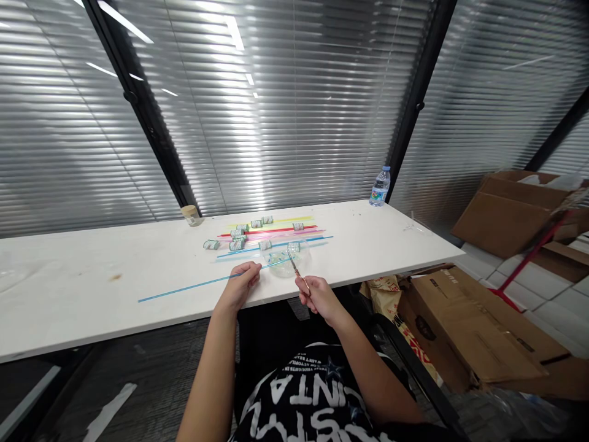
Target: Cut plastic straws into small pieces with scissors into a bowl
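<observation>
My left hand (242, 283) pinches a long blue straw (184, 288) that lies along the white table (92, 282) near its front edge. My right hand (317, 294) holds small scissors (294, 265), blades pointing up at the straw's right end. A clear shallow bowl (285, 263) sits on the table just behind the scissors. Farther back lie several coloured straws (276, 232), yellow, red, pink and blue, with several small tape rolls (237, 244) among them.
A water bottle (380, 187) stands at the table's back right corner, and a small tan jar (191, 215) at the back. Cardboard boxes (483, 325) crowd the floor on the right. Window blinds (276, 104) run behind the table.
</observation>
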Available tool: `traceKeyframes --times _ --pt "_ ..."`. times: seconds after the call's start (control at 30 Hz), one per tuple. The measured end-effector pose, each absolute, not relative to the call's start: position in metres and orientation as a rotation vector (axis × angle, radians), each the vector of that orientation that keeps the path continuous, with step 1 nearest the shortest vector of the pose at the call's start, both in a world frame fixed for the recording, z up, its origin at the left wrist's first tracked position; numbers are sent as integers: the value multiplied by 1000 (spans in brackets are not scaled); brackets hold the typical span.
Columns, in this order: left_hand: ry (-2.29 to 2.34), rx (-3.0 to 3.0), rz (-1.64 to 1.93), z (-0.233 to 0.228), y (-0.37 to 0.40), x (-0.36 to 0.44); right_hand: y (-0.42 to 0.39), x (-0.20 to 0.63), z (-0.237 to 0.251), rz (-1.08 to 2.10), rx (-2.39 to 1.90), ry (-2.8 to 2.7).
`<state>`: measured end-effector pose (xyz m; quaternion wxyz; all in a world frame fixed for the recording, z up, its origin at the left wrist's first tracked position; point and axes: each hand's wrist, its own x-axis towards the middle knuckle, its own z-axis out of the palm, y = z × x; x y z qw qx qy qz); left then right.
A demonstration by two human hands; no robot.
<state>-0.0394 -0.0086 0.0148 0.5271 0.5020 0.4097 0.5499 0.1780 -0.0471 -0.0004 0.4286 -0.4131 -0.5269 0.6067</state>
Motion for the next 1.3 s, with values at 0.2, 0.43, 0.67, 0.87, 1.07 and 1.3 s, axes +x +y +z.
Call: traceKeyframes --times 0.2,0.43,0.67,0.87,1.07,1.3 --pt "992 1229 1308 15 -10 -39 -48 178 1 1485 -1044 -1316" --pt "978 1221 1301 14 -9 -41 -48 179 0 1420 -1092 -1353" --pt "978 1220 1300 16 -10 -39 -47 177 -2 1392 -1109 -1339" --pt "986 1182 1312 16 -9 -39 -48 176 1 1443 -1081 -1257" --pt "961 1152 1337 12 -7 -41 -49 178 3 1518 -1031 -1284" --pt "961 1258 1304 14 -10 -41 -50 175 3 1490 -1052 -1322"
